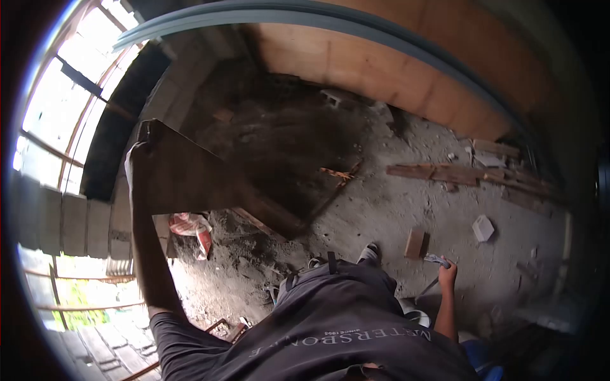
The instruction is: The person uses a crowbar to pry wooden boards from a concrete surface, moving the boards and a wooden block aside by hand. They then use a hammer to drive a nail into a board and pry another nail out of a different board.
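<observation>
Stretched out to the far left, my left hand [135,153] is closed on the edge of a flat dark brown board [181,171], raised above the floor. Low on the right side, my right hand [447,272] is closed around a grey tool [436,259] whose end sticks out past the fingers. A thin dark strip runs from that hand down toward my leg; the tool's exact kind cannot be made out. Just left of it, a reddish brick [415,243] rests on the floor.
Dark loose soil or sand [254,120] covers the floor's far left. Wooden planks [438,173] lie at right, near a pale block [483,228]. Long grey strips [305,13] arch across the top, before a plywood panel [356,63]. A red-and-white bag [190,227] lies left.
</observation>
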Available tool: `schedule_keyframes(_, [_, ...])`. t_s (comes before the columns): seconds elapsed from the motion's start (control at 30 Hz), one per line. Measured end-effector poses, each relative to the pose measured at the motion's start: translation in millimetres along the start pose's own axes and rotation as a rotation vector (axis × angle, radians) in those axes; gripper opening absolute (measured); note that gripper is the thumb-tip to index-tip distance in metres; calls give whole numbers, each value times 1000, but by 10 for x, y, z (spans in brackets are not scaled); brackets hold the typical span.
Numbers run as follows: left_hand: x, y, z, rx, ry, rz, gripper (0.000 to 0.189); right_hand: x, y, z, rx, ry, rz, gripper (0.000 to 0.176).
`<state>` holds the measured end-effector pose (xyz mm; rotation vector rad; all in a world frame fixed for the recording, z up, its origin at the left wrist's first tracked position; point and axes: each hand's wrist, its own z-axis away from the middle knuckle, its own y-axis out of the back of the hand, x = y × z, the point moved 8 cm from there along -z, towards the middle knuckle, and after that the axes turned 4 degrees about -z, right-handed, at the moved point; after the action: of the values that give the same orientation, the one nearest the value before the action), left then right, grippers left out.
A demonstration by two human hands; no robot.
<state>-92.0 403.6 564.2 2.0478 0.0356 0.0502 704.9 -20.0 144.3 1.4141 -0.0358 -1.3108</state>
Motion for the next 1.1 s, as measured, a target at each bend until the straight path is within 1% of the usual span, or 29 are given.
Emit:
schedule_keyframes(0.03, [273,-52,-66,-7,-31,3,38,223,65,-21,36,-41,-80,34])
schedule_keyframes(0.07, [567,-197,-129,-104,-78,38,35,467,132,66,74,-91,-163,31])
schedule_keyframes(0.1, [871,-366,-209,-195,-125,74,32,726,167,151,41,-231,-258,21])
schedule_keyframes(0.13, [1090,-481,-282,-198,-155,74,32,1268,115,126,101,-157,-367,19])
schedule_keyframes(0.17, [1250,-674,-345,-281,-168,84,33,1889,27,112,163,-79,-474,21])
schedule_keyframes(0.2, [1354,-925,-411,-364,-178,94,33,1746,130,244,178,-99,-483,21])
schedule_keyframes(0.23, [1422,-1208,-451,-450,-181,104,34,1417,266,429,135,-168,-433,26])
schedule_keyframes(0.27, [1460,-1473,-507,-427,-275,40,36,1178,366,580,90,-242,-382,33])
schedule_keyframes(0.3, [1582,-1630,-457,-439,-293,43,36,1401,362,616,100,-261,-381,33])
schedule_keyframes(0.33, [1659,-1753,-398,-478,-207,271,37,1546,344,580,152,-119,-245,29])
schedule_keyframes(0.37, [1713,-1872,-324,-521,-112,494,38,1838,251,578,195,21,-105,27])
schedule_keyframes(0.4, [1823,-1994,-284,-540,-83,473,40,2306,96,518,253,91,-206,30])
schedule_keyframes(0.43, [2062,-1954,-241,-548,-86,474,40,2171,157,505,255,84,-202,30])
schedule_keyframes(0.5, [2849,-1535,-96,-453,-256,382,40,1572,198,428,162,-79,-642,26])
schedule_keyframes(0.53, [3160,-1388,-23,-394,-279,395,40,1299,317,374,158,-83,-637,26])
schedule_keyframes(0.57, [3394,-1309,13,-336,-301,406,40,1076,400,324,120,-123,-508,25])
schedule_keyframes(0.6, [3588,-1308,15,-334,-359,386,37,1002,439,288,85,-158,-381,25])
schedule_keyframes(0.63, [3731,-1309,51,-336,-355,386,37,1084,434,250,82,-157,-378,25])
schedule_keyframes(0.7, [4163,-1049,144,-270,-409,565,34,1185,409,117,66,-68,-475,22])
schedule_keyframes(0.73, [4271,-1065,115,-277,-402,555,34,1230,427,83,53,-72,-473,22])
schedule_keyframes(0.8, [4438,-1012,76,-135,-465,373,26,1254,512,77,65,62,-401,20])
schedule_keyframes(0.83, [4472,-1007,82,-150,-464,361,26,1343,492,94,50,49,-401,20])
schedule_keyframes(0.9, [4483,-950,25,-131,-342,431,31,1573,525,125,200,75,-452,16])
schedule_keyframes(0.93, [4378,-1027,-23,-122,-316,395,32,1734,508,156,221,-26,-443,13])
schedule_keyframes(0.97, [4253,-1086,-58,-74,-313,319,35,1794,522,198,217,-35,-443,13])
schedule_keyframes(1.07, [3839,-1231,-132,-44,-179,250,36,1817,600,204,238,-10,-430,15])
schedule_keyframes(1.1, [3691,-1274,-150,-32,-132,231,36,1784,652,205,227,0,-363,17])
